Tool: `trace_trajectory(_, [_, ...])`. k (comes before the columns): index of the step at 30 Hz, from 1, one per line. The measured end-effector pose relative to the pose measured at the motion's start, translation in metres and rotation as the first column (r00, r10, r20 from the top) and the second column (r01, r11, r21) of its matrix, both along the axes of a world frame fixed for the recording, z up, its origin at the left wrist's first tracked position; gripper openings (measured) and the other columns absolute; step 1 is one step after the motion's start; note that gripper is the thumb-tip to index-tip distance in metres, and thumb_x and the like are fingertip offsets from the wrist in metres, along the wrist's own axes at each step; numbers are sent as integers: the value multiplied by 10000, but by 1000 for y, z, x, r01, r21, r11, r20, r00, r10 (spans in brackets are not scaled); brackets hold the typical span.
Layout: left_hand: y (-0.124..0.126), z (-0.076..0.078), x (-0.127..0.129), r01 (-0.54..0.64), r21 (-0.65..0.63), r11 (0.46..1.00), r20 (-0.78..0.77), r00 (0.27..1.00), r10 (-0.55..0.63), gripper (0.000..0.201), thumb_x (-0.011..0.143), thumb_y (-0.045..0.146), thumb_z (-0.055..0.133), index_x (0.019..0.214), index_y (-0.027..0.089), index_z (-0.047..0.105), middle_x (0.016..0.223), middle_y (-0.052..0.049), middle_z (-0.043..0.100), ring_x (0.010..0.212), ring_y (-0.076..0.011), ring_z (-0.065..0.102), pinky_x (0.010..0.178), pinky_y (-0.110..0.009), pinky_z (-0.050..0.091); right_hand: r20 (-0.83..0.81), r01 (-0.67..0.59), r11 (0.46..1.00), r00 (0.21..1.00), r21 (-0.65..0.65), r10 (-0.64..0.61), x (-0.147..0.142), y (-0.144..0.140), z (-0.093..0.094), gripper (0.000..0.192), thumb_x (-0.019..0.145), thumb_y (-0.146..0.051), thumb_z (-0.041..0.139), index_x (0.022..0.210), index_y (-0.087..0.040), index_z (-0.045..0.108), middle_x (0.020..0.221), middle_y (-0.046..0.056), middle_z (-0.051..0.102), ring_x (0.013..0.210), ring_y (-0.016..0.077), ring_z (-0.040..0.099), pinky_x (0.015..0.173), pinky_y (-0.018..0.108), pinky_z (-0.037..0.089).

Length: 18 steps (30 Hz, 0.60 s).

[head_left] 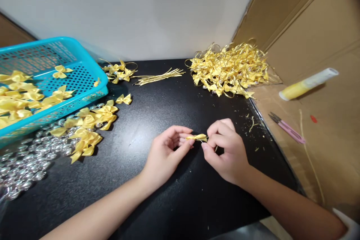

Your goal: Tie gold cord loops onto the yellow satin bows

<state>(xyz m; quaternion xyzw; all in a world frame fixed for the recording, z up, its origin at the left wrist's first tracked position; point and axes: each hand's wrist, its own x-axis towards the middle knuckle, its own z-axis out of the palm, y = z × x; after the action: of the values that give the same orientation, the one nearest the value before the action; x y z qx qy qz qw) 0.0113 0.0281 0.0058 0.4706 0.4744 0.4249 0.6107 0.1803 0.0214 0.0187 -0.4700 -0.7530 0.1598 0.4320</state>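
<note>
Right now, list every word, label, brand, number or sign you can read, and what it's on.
None: I can read no text anywhere, whether on the held bow, basket, scissors, tube or cardboard.

Bow (200, 137) glossy cloth; beads (32, 161) metallic-shiny; basket (90, 58) smooth plastic.

Black table (168, 213) under left hand (165, 153) and right hand (229, 153), speckled sheen. Light glare (137, 139) on it just left of the left hand. Pale wall (140, 11) beyond both hands. Brown cardboard (315, 26) right of the right hand, reaching the wall; folds unclear.
</note>
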Motion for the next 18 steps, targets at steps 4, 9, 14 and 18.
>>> trace_trajectory(4, [-2,1,1,19,57,998,-76,997,-14,71,800,218,714,792,162,672,708,-3,697,623,-101,619,608,-204,510,-43,20,998,999,-63,-23,-1,-2,0,266,734,-81,594,521,-178,469,813,27,553,791,167,510,697,325,447])
trace_trajectory(9, [-2,3,1,41,55,998,-96,995,-35,90,799,227,715,773,156,666,676,-3,687,598,-101,593,574,-203,481,-126,-14,989,992,-151,-5,-2,-2,-5,262,754,-80,584,530,-171,481,1019,56,609,931,196,579,826,375,485])
trace_trajectory(14, [-4,3,1,39,25,999,-66,997,-37,98,780,209,721,744,153,649,667,0,676,614,-101,598,597,-204,482,-221,-112,971,973,-209,65,-2,-1,-6,251,774,-65,549,566,-182,472,850,34,615,766,143,605,690,287,503])
trace_trajectory(18, [-5,1,0,30,15,999,-70,997,-29,108,770,210,725,727,151,645,660,-5,671,614,-105,594,600,-213,479,-228,-116,967,971,-225,63,-3,-1,-6,252,767,-58,542,565,-186,461,836,35,616,759,140,612,680,274,506])
